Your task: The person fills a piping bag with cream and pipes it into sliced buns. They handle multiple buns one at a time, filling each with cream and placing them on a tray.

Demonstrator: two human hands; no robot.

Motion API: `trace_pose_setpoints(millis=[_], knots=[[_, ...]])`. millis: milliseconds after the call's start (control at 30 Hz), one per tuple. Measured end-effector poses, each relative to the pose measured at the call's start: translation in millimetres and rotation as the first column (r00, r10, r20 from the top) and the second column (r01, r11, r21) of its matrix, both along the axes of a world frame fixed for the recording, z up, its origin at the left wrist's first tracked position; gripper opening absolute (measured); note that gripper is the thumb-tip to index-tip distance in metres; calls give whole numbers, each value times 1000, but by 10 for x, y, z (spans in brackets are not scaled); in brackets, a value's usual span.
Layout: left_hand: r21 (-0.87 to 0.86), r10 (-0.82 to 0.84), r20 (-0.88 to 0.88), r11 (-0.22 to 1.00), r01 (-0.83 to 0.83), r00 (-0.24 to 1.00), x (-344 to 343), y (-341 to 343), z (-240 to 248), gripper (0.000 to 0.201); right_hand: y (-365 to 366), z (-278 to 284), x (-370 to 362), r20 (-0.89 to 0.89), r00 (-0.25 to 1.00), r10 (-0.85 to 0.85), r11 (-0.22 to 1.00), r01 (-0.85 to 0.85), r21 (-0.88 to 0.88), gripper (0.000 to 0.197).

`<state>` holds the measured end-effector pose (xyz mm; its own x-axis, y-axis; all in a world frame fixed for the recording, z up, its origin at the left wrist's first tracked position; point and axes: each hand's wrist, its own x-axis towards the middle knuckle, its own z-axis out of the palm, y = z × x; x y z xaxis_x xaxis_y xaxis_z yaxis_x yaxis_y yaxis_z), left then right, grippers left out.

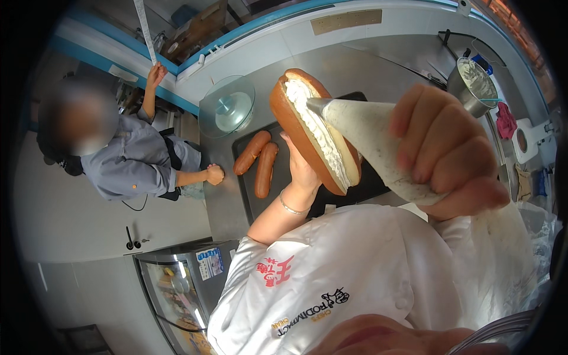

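Observation:
My left hand (301, 170) holds up a long brown bun (288, 116), gripping it from below; most of its fingers are hidden behind the bun. The bun is split lengthwise, and a ridge of white cream (324, 142) runs along the cut. In my right hand (452, 148) a piping bag (368, 125) of whitish cream is squeezed, the fingers wrapped round its wide end. The bag's metal tip (317, 105) meets the cream near the bun's upper end. Two more brown buns, a shorter-looking one (252, 152) and another (266, 170), lie side by side on a dark baking tray (241, 188).
A glass cake stand (207, 121) stands on the steel worktop (269, 80) beyond the tray. At the far right are a metal bowl (467, 97) with cream and a pink cloth (504, 116). Left, a co-worker (133, 157) stands by the worktop, above a glass display case (171, 290).

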<state>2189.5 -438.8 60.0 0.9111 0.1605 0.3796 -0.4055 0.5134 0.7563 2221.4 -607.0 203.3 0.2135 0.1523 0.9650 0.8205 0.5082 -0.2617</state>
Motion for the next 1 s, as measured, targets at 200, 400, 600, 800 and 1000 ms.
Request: trace_pose_setpoints(millis=[200,400,600,800,1000], knots=[[147,-66,8,987,64,998,14,76,-69,70,64,-25,-109,6,1000,2,1000,-2,25,54],[134,-25,-44,990,31,999,-14,45,-11,71,67,-13,-69,49,998,-36,998,34,50,54],[44,-97,-18,994,98,995,-8,68,-35,73,31,-58,-99,27,999,-42,999,42,8,54],[3,-160,10,987,160,987,-1,81,-31,76,70,-77,-179,12,998,-55,998,55,-4,55],[49,-72,-15,996,73,997,-42,36,133,74,47,-103,-136,1,998,-58,998,58,14,55]])
